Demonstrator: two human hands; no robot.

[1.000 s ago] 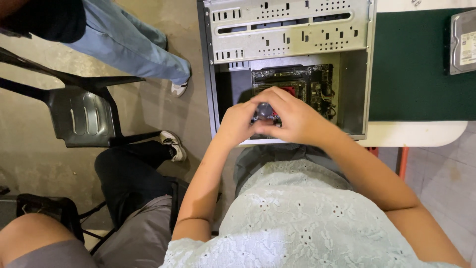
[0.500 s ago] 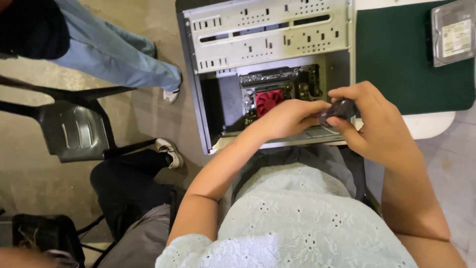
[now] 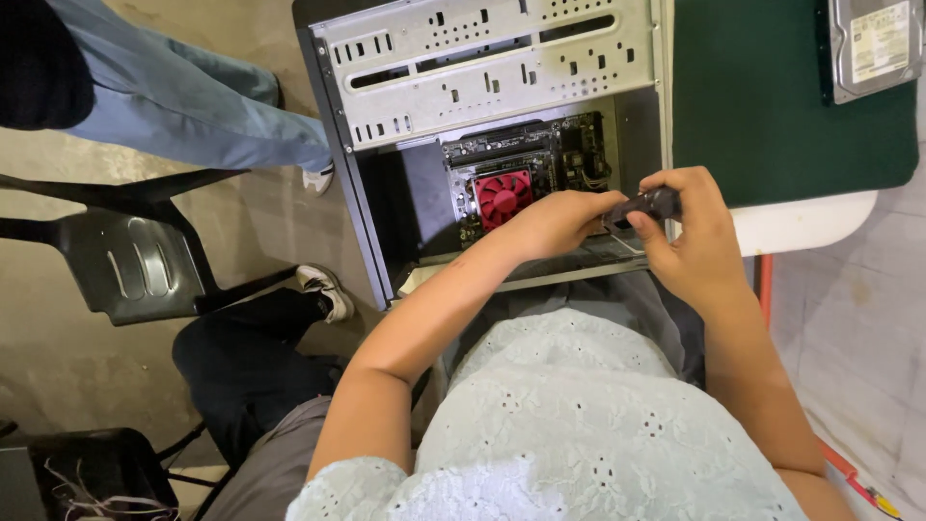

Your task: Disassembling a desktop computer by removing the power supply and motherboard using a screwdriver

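Both hands meet on a small dark part [image 3: 644, 205]: the left hand [image 3: 555, 224] pinches one end, the right hand [image 3: 696, 236] grips the other. It looks light, rigid and likely fragile, best held by its edges, over the open computer case [image 3: 492, 68] beside the red fan [image 3: 503, 197].

A white rectangular label [image 3: 876, 41] with dark print covers the top of a silver hard drive [image 3: 873, 48] lying on the green mat [image 3: 772, 106] at the table's far right corner.

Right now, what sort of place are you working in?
Probably a computer repair workshop: an open computer case with a red fan lies on its side, and a loose hard drive sits on the green mat.
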